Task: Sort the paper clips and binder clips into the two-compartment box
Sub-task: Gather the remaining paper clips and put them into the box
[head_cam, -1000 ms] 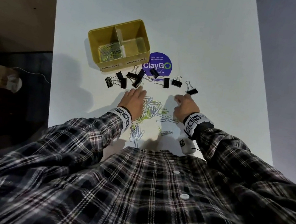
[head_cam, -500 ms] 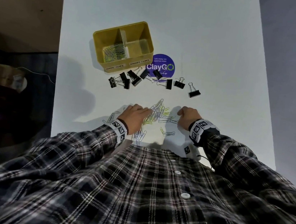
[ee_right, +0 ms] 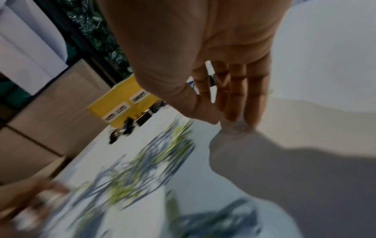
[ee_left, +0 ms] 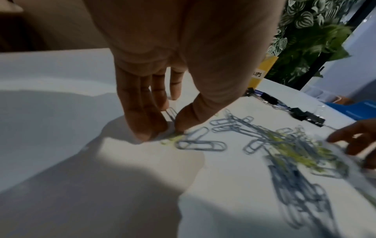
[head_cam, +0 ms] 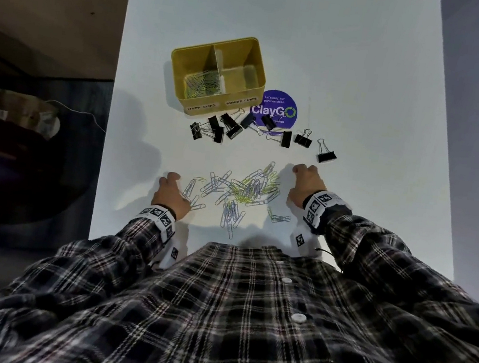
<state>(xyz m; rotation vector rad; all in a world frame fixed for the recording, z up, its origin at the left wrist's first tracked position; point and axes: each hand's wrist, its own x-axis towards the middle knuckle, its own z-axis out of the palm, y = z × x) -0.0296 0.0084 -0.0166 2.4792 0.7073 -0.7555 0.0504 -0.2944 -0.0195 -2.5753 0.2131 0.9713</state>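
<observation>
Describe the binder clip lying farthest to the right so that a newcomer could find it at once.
Start at the yellow box on the white table, then follow the row of black binder clips in front of it rightwards. The last binder clip lies alone, beyond the purple sticker.

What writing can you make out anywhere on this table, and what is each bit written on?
"ClayGo", with "Let's keep our pantries clean." above it: round purple sticker.
"...LIPS": white label on the yellow box, partly hidden.
The box's two front labels: too blurred to read in the head view.
</observation>
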